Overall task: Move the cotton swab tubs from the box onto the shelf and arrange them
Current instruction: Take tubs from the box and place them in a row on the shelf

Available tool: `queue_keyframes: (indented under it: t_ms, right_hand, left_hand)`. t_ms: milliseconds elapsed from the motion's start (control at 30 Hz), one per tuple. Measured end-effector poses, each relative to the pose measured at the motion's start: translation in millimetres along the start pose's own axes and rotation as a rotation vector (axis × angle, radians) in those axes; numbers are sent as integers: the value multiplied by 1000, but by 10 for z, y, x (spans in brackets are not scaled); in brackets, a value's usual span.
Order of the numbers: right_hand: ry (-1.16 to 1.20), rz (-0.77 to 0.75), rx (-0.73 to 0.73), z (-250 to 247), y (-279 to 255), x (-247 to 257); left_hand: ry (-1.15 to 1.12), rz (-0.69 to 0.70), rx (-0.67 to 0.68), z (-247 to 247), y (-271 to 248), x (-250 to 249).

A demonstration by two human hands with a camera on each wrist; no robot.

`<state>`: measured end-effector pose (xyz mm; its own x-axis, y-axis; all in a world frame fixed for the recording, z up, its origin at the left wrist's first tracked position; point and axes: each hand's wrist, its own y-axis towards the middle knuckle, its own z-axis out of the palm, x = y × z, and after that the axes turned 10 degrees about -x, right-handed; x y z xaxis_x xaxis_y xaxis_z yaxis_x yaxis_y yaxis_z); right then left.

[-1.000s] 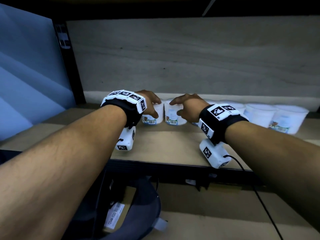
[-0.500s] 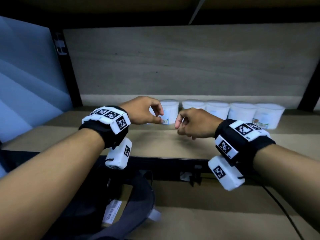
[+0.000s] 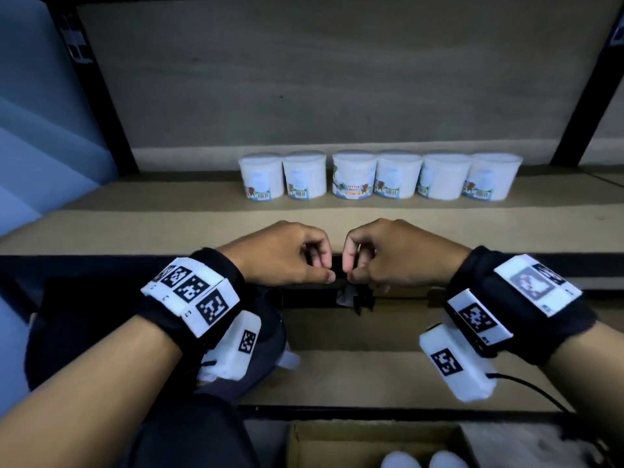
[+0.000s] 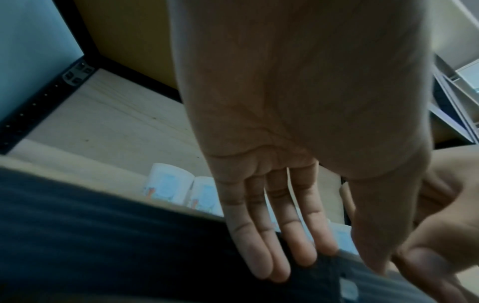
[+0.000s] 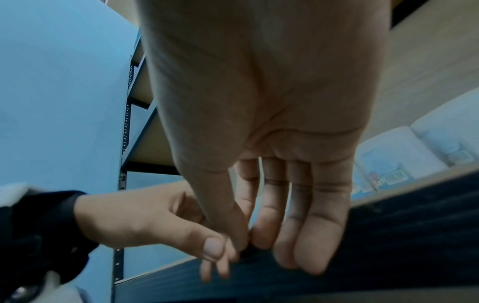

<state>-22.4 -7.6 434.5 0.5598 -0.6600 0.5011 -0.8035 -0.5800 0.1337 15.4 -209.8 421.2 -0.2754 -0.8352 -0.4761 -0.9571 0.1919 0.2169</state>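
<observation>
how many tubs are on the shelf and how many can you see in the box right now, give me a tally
cotton swab tubs on the shelf: 6, in one row along the back
tubs showing in the box: 2, only their white tops at the bottom edge of the head view; more may be out of view
total tubs visible: 8

Tubs (image 3: 418,461) in box (image 3: 337,440) cut off below
</observation>
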Motion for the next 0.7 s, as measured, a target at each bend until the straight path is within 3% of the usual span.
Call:
queue_keyframes:
  t_ms: [167,300,500,700]
  right_hand:
    - [-55,30,120,229,-198,-112]
    - [-45,99,212,518,-256,-291]
    - [-79,218,408,1154,-382,-630]
    - [-166,244,457,1887,-586,-976]
  left_hand:
    - [-38,-30,99,356,-159,6]
    - [75,-76,196,681,-218,81]
    - [205,-230,462,1375,-355,391]
    - [269,-320,615,2092,-544,677]
